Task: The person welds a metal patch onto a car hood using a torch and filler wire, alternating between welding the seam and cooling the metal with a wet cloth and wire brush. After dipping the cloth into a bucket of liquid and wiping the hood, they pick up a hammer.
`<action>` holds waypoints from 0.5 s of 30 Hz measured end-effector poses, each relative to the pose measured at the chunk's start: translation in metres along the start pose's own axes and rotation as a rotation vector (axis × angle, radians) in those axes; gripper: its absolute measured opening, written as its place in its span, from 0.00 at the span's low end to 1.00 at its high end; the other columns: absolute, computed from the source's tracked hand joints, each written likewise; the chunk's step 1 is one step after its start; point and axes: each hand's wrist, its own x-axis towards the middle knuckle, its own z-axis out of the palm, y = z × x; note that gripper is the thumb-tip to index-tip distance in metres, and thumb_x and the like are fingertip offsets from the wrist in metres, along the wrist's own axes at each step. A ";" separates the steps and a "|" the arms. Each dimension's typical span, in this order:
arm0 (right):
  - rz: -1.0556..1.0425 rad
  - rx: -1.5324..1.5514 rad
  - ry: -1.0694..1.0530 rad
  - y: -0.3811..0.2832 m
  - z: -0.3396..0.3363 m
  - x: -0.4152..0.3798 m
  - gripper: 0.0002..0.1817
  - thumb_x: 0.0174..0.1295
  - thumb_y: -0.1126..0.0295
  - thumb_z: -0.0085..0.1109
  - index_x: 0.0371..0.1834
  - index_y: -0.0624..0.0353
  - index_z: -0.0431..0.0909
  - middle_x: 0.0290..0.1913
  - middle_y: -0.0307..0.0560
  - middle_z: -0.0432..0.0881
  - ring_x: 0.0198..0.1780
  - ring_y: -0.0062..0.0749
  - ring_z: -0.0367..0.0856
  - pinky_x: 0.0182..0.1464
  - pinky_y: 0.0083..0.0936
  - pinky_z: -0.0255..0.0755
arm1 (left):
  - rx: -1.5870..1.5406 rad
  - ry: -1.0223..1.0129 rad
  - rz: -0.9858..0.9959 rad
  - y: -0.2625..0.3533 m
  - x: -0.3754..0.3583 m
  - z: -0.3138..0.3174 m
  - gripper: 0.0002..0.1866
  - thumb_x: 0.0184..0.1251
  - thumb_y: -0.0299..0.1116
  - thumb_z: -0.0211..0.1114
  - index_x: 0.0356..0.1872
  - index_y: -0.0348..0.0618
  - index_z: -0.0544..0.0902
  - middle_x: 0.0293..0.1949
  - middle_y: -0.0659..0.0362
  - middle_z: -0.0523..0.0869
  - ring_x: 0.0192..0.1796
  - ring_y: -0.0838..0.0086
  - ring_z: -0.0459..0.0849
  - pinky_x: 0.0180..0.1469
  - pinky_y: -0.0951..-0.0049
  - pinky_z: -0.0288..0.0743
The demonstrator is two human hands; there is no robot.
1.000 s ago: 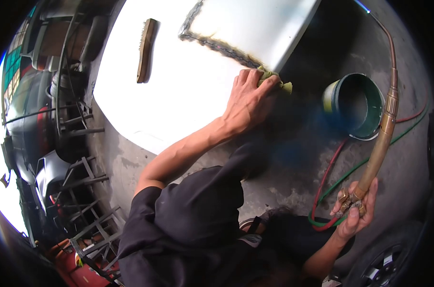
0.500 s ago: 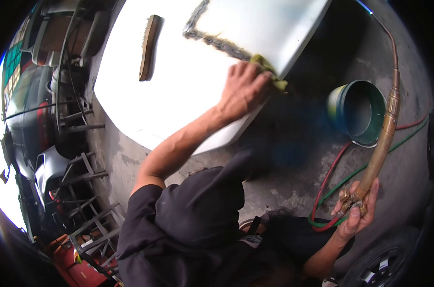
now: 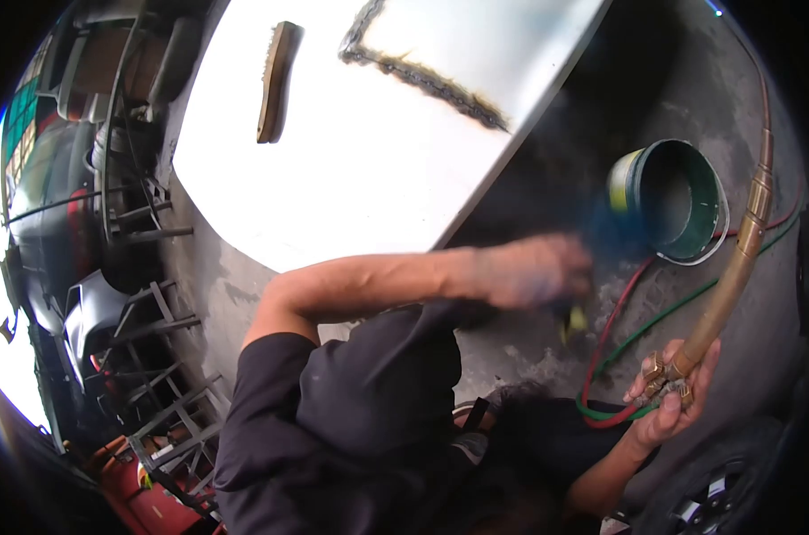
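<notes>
My left hand (image 3: pixel 538 272), smeared by motion, is off the panel's edge over the floor, closed on a yellow-green cloth (image 3: pixel 574 323) that shows just below it. My right hand (image 3: pixel 676 388) grips the valve end of a brass gas torch (image 3: pixel 730 276). The torch points up to the right, with a small bright blue glow at its far tip. A white panel (image 3: pixel 333 196) bears a dark, scorched L-shaped seam (image 3: pixel 431 83). On the panel lies a wooden-handled wire brush (image 3: pixel 278 85), apart from both hands.
A green bucket (image 3: pixel 676 205) with a wire handle stands on the concrete floor. Red (image 3: pixel 611 325) and green (image 3: pixel 650 330) hoses run from the torch. A wheel (image 3: pixel 712 499) is at lower right; metal frames (image 3: pixel 168 374) and a dark car (image 3: pixel 52 205) are on the left.
My left hand has left the seam's end and swung down and right with the cloth, uncovering the seam. My right hand and the torch have shifted slightly right.
</notes>
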 end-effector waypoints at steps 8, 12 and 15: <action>-0.027 -0.004 -0.023 0.005 -0.003 -0.006 0.43 0.72 0.60 0.53 0.88 0.64 0.51 0.51 0.61 0.75 0.31 0.29 0.81 0.21 0.19 0.78 | -0.702 0.212 -0.295 0.005 -0.032 -0.014 0.19 0.82 0.27 0.58 0.69 0.43 0.81 0.51 0.51 0.82 0.58 0.60 0.82 0.63 0.60 0.76; -0.007 -0.004 -0.023 0.004 -0.002 -0.004 0.43 0.73 0.59 0.53 0.87 0.65 0.52 0.51 0.60 0.75 0.31 0.29 0.81 0.20 0.18 0.76 | -1.163 0.200 -0.532 0.004 -0.039 -0.012 0.18 0.87 0.30 0.53 0.70 0.41 0.82 0.59 0.54 0.84 0.64 0.72 0.81 0.68 0.67 0.74; 0.009 -0.012 0.000 0.005 -0.002 -0.004 0.43 0.72 0.58 0.54 0.87 0.65 0.53 0.50 0.59 0.75 0.29 0.27 0.80 0.20 0.18 0.74 | -1.217 0.205 -0.525 0.003 -0.042 -0.007 0.18 0.86 0.29 0.55 0.68 0.38 0.83 0.59 0.55 0.85 0.63 0.73 0.83 0.67 0.69 0.75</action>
